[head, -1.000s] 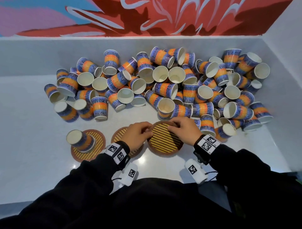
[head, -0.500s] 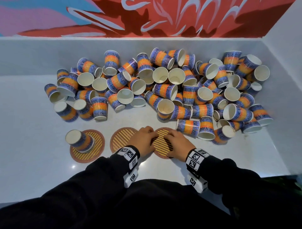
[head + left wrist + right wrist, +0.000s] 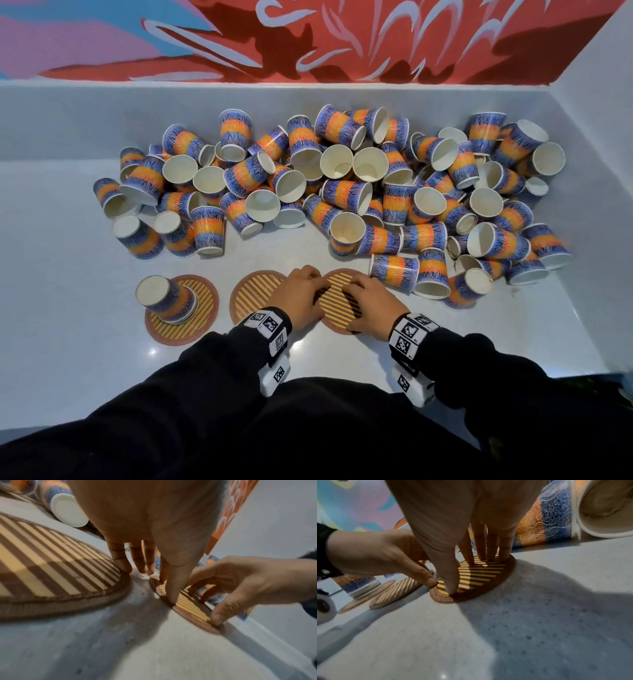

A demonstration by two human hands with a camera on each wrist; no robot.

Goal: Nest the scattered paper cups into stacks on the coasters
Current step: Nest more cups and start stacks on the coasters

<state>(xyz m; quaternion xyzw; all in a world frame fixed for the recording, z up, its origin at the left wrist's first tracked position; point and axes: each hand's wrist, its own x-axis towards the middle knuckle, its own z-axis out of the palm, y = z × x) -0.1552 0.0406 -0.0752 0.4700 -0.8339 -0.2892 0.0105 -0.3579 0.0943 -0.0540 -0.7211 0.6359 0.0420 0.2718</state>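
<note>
Three round striped coasters lie in a row on the grey counter. The left coaster [image 3: 205, 298] carries a short upside-down stack of cups [image 3: 171, 303]. The middle coaster [image 3: 253, 294] [image 3: 51, 563] is bare. My left hand [image 3: 308, 291] and right hand [image 3: 363, 294] both press on the right coaster [image 3: 339, 308] [image 3: 481, 577] with straight fingers and thumbs. The left little finger touches the middle coaster's rim. Neither hand holds a cup. Many loose blue-and-orange paper cups [image 3: 342, 192] lie heaped behind.
One cup [image 3: 394, 270] lies on its side just right of the right coaster, beside an upside-down one [image 3: 433, 274]. A raised grey back wall [image 3: 308, 102] and a right wall [image 3: 589, 171] bound the counter. Bare counter [image 3: 68, 308] stretches left of the coasters.
Both hands have drawn back toward me, from the right coaster's far rim to lying across it. The coaster has slid a little nearer with them.
</note>
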